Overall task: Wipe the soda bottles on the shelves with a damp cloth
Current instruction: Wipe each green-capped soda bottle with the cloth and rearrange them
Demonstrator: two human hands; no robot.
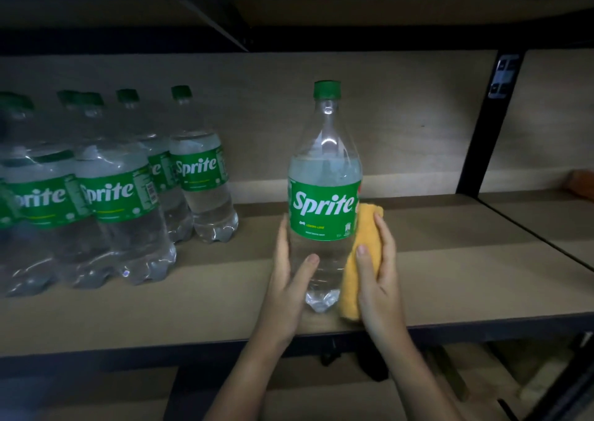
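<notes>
A clear Sprite bottle (pixel 324 195) with a green cap and green label stands upright near the front of the wooden shelf (pixel 450 276). My left hand (pixel 289 279) grips its lower left side, thumb across the front. My right hand (pixel 376 269) presses a folded orange cloth (pixel 356 259) against the bottle's right side, fingers laid over the cloth. Several more Sprite bottles (pixel 106 192) stand grouped at the left of the same shelf.
A black metal upright (pixel 485 124) divides this shelf from the neighbouring bay on the right, where an orange object (pixel 583 184) lies at the frame edge. Another shelf board runs overhead, and a lower shelf (pixel 96 391) shows beneath.
</notes>
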